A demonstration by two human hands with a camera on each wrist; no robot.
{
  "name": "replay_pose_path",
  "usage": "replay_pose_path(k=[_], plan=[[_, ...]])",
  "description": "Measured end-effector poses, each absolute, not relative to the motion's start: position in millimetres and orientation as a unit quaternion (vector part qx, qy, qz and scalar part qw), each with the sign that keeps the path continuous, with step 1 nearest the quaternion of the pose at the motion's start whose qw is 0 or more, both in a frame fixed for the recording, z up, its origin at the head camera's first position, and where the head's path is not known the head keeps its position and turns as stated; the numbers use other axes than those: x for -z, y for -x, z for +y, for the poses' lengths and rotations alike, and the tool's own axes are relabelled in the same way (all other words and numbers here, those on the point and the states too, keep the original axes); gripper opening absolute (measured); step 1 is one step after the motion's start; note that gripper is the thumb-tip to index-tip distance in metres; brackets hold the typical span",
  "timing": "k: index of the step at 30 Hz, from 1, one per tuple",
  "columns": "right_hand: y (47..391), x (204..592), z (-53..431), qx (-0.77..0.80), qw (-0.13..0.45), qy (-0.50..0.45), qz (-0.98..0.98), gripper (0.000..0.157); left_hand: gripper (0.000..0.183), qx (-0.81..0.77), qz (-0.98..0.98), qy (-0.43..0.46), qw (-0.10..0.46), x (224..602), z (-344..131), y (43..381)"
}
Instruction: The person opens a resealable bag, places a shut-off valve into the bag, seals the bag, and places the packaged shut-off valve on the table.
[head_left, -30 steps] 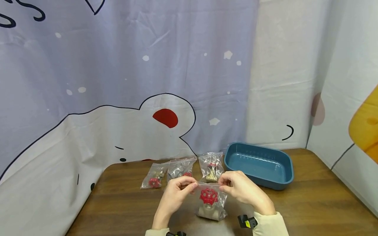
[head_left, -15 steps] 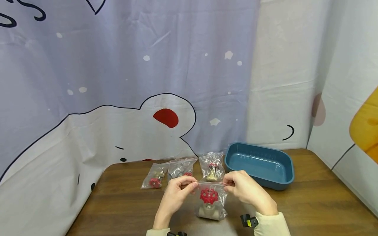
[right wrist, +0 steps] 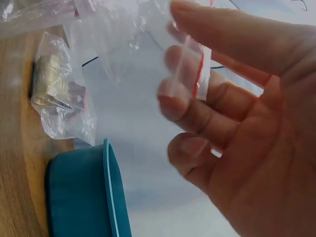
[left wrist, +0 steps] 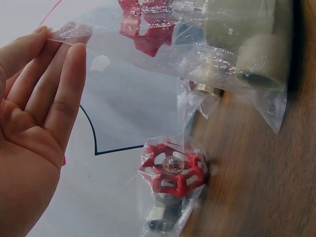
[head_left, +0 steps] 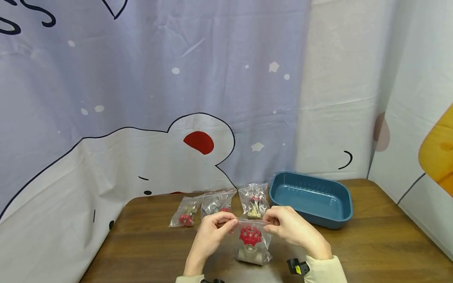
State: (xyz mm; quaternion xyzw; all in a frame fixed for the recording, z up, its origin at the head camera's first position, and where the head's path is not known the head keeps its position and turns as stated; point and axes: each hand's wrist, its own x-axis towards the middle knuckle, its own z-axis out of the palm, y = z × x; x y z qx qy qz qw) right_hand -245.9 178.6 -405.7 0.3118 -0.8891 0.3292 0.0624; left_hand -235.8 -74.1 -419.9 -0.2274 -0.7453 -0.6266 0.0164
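A clear zip bag (head_left: 264, 245) stands upright on the table in front of me. Inside it is a valve with a red handwheel (head_left: 250, 236) and a thick beige pipe body (left wrist: 239, 27). My left hand (head_left: 212, 232) pinches the bag's top left corner between thumb and fingers; the left wrist view shows the film (left wrist: 69, 33) at the fingertips. At the top right, my right hand (head_left: 291, 228) pinches the same edge, where a red seal line (right wrist: 199, 74) runs past the fingers.
Behind the hands lie three more bagged valves: a left bag (head_left: 185, 212), a middle bag (head_left: 216, 201) and a right bag (head_left: 253, 200) with a brass body. A blue plastic tray (head_left: 329, 223) stands at the back right of the wooden table (head_left: 371, 243), before a printed curtain (head_left: 247, 98).
My right hand slid slightly right along the bag's top edge, then back left. The left hand keeps its pinch, and the valve has stayed in place.
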Motion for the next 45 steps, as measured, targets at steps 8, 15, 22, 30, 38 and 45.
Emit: replay_pose_path(k=[8,15,22,30,38,45], plan=[[244.9,403.4,174.1,-0.348,0.079,-0.316,-0.879,0.019,0.009,0.627,-0.745,0.227,0.018,420.2,-73.8,236.6],[244.9,406.4,173.7,-0.350,0.081,-0.321,-0.876,0.023,0.007,0.627,-0.747,0.220,0.016,420.3,-74.1,235.7],[245.6,405.3,177.7,-0.347,0.059,-0.301,-0.886,0.020,0.007,0.628,-0.745,0.224,0.017,420.5,-74.5,235.5],[245.1,404.7,179.8,-0.346,0.065,-0.304,-0.885,0.022,0.007,0.634,-0.739,0.228,0.017,420.5,-74.7,235.8],[244.9,406.3,178.6,-0.347,0.061,-0.297,-0.888,0.022,0.008,0.635,-0.737,0.230,0.018,421.7,-75.8,235.4],[244.9,405.5,184.2,-0.349,0.038,-0.287,-0.891,0.020,0.008,0.634,-0.739,0.226,0.011,420.0,-75.7,235.1]])
